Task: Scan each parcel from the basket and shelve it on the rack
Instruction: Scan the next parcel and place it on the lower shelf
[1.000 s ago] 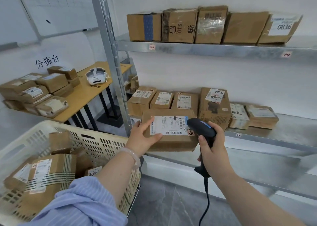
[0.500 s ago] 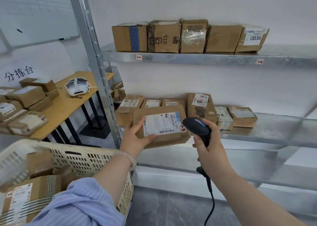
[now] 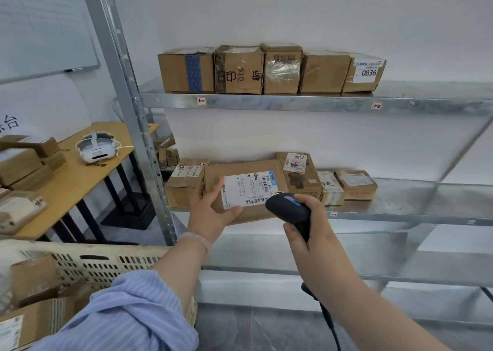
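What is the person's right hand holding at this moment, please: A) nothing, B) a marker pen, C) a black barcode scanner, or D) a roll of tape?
C: the right hand grips a black barcode scanner aimed at the label of the parcel held in the left hand.

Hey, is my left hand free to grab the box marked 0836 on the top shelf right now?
Probably not yet. The left hand is holding a parcel, and the 0836 box sits high on the far right, across the scanner in the right hand.
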`<action>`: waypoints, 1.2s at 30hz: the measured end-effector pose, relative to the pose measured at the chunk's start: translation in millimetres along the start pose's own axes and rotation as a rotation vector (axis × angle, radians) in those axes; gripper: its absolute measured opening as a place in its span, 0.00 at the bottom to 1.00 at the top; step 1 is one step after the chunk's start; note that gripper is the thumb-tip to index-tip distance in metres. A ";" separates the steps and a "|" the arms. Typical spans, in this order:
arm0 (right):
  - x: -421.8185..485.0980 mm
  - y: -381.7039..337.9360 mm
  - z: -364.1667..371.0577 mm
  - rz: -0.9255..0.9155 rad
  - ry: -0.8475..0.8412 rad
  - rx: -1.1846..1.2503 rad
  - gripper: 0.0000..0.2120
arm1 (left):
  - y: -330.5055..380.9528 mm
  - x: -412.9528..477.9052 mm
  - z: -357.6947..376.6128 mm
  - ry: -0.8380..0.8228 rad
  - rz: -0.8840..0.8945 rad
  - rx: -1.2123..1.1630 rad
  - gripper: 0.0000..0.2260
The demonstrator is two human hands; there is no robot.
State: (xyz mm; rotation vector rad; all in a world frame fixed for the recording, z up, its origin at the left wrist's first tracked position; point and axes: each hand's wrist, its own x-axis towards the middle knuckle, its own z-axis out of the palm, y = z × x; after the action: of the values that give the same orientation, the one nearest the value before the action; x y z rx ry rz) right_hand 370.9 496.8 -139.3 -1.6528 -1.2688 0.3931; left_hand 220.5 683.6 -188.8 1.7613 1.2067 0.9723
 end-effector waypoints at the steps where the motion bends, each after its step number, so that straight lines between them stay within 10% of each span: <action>1: -1.3 -1.3 -0.6 -0.002 0.003 -0.009 0.25 | 0.5 0.5 1.2 0.000 0.008 -0.003 0.37; 36: -22.6 16.2 -22.6 0.231 0.348 -0.032 0.22 | 41.3 17.6 69.3 -0.261 0.014 -0.139 0.35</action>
State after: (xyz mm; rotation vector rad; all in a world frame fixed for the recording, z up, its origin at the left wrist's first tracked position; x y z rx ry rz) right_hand 387.2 466.3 -148.7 -1.8095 -0.8339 0.2102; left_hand 302.1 677.9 -177.1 1.7265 0.9412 0.7856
